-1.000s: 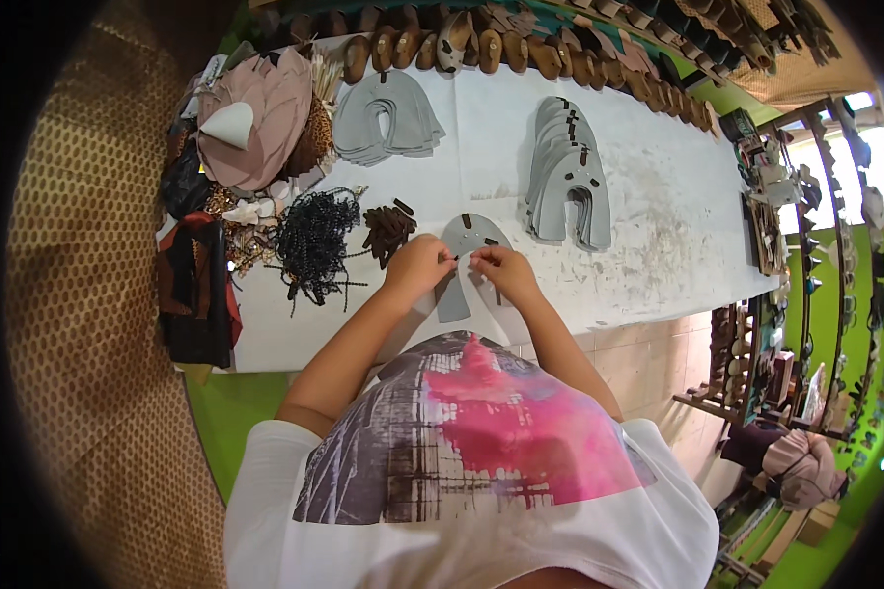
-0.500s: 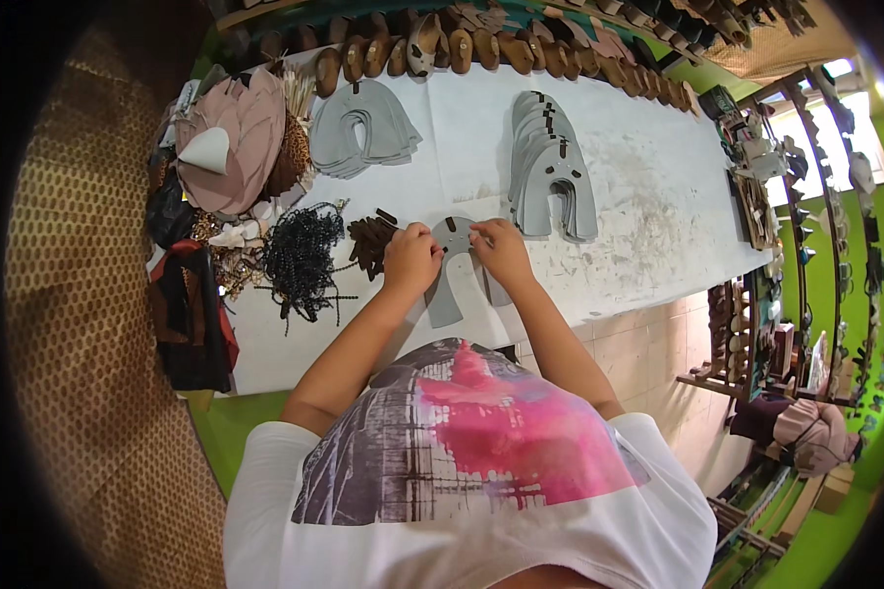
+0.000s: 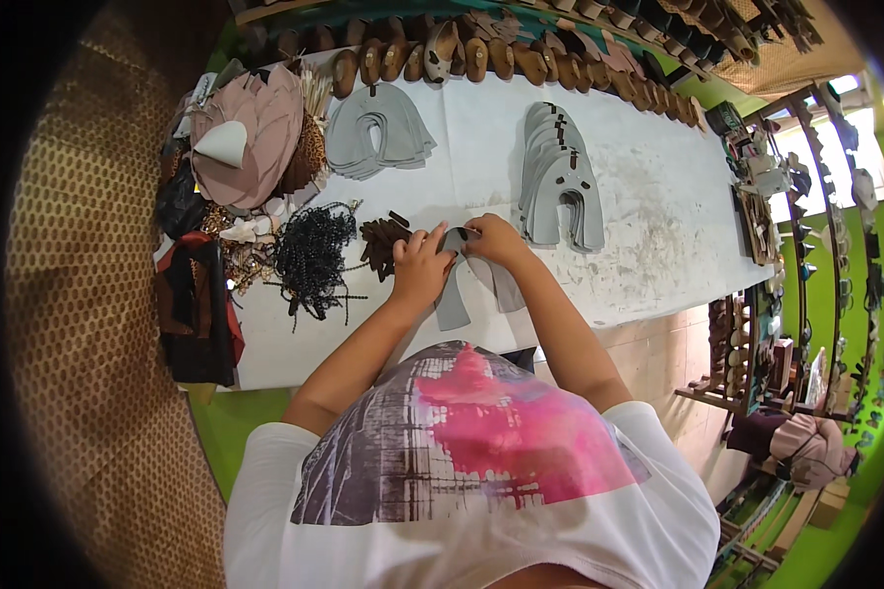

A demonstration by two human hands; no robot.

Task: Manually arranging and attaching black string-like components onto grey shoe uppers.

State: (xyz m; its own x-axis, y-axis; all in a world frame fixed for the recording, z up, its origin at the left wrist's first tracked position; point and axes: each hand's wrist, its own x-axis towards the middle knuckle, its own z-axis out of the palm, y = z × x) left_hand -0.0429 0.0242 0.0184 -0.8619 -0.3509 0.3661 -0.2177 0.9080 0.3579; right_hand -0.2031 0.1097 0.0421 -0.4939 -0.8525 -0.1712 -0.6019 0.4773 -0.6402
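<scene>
A grey U-shaped shoe upper lies on the white-covered table in front of me, its two legs toward my body. My left hand grips its left side, fingertips close to the curved top. My right hand is closed in a pinch at the top right of the same piece. A small dark mark shows between my fingertips; its details are too small to make out. Just left of my left hand is a pile of short dark brown strips.
Stacked grey uppers stand at right and at back left. Farther left lie a heap of black beaded cords and pink sheet pieces. Shoe lasts line the far edge. Shelving stands at right.
The upper's top, flat with its brown strip showing before, is now mostly covered by my fingers. My left fingers have spread a little, and the right hand has closed in toward the left.
</scene>
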